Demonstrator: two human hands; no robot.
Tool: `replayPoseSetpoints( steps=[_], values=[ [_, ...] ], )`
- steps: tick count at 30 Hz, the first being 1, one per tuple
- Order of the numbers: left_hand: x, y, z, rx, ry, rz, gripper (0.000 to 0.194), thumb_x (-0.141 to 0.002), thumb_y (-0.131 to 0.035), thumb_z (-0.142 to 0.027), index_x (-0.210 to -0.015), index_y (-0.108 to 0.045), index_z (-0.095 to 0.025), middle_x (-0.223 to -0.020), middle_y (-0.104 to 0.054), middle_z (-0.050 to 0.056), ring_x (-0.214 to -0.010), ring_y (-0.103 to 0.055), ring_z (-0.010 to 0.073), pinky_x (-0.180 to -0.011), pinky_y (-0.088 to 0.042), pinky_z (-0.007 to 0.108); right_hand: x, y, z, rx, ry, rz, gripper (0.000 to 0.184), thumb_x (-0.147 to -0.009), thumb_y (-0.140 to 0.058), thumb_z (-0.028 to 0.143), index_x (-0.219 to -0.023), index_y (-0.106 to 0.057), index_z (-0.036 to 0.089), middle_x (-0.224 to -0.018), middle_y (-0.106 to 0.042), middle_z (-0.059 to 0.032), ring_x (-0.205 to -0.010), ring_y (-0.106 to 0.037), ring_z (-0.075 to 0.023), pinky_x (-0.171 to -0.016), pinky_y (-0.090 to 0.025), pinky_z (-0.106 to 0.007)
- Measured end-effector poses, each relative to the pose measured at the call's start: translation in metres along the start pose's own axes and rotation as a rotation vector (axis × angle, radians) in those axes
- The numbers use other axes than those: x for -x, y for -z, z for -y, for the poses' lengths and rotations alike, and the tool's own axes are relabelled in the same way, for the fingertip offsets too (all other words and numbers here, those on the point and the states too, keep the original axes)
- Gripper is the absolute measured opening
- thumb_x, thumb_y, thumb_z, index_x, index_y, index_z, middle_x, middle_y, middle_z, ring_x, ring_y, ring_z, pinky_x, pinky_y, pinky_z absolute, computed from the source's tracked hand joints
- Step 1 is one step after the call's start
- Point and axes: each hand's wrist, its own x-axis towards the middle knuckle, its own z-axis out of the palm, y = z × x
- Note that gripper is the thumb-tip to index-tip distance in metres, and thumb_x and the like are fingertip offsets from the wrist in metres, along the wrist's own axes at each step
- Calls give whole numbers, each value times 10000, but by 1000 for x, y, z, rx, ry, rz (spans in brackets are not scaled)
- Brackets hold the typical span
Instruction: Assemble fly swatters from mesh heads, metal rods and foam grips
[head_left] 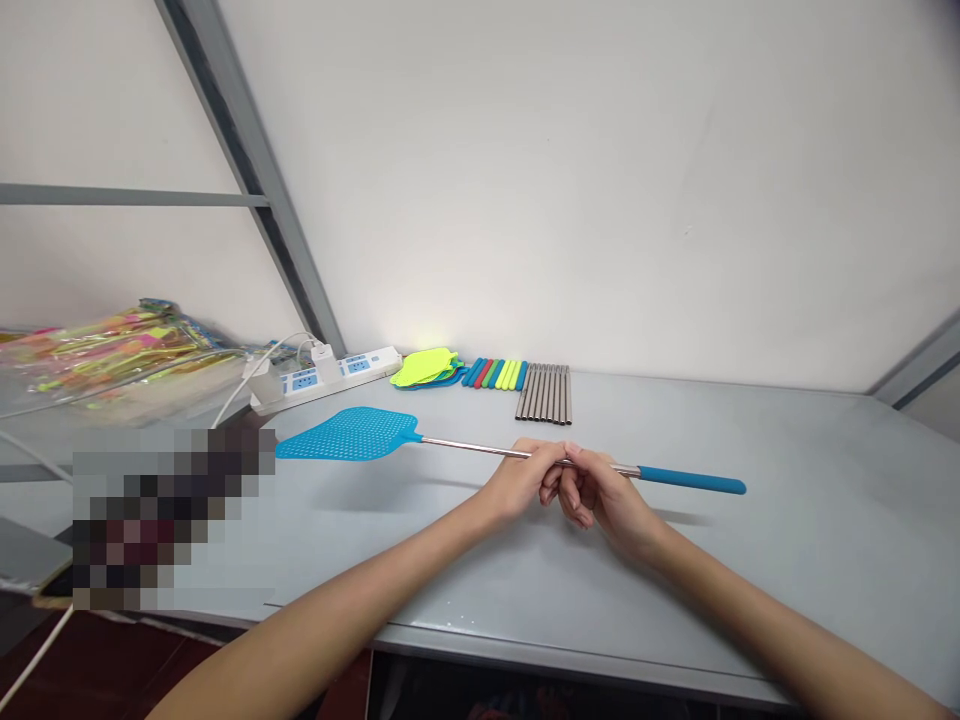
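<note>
A fly swatter [349,436] with a blue mesh head, a thin metal rod and a blue grip [691,481] is held level above the grey table. My left hand [527,475] is closed around the rod near its middle. Right beside it, my right hand [606,492] grips the thicker metal tube, with the blue grip sticking out to the right. Both thumbs lie along the rod, close together. Behind the hands, several metal tubes [544,394] lie side by side. Left of them is a row of coloured grips [495,374], then a stack of yellow and blue swatter heads [425,367].
A white power strip [330,378] with plugs and cables stands at the back left of the table [810,500]. Plastic-bagged items [127,350] are piled farther left. A pixelated patch hides the left table edge. A white wall rises behind.
</note>
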Motion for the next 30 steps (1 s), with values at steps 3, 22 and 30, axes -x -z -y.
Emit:
replayPoseSetpoints(
  steps=[3, 22, 30],
  values=[
    [0, 0, 1, -33, -5, -9, 397, -774, -312, -319, -413, -368, -162, -372, -389, -27, -431, -390, 87, -483, -311, 222, 0, 1, -1, -6, -15, 1, 574, -819, -294, 487, -411, -506, 144, -363, -447, -20, -418, -440, -112, -466, -331, -233],
    [-6, 3, 9, -80, 47, -3, 407, -790, -283, -355, -436, -346, -165, -405, -453, -8, -461, -425, 101, -506, -331, 228, -9, 4, -6, -22, -46, -24, 503, -793, -336, 441, -446, -517, 126, -409, -512, -20, -335, -404, -78, -428, -326, -223],
    [-10, 4, 14, -89, 93, -12, 399, -771, -302, -358, -422, -348, -170, -424, -497, 11, -454, -426, 105, -495, -340, 227, -10, 6, -5, -40, -59, -21, 525, -796, -300, 481, -467, -519, 136, -371, -471, 0, -347, -410, -85, -441, -333, -223]
  ],
)
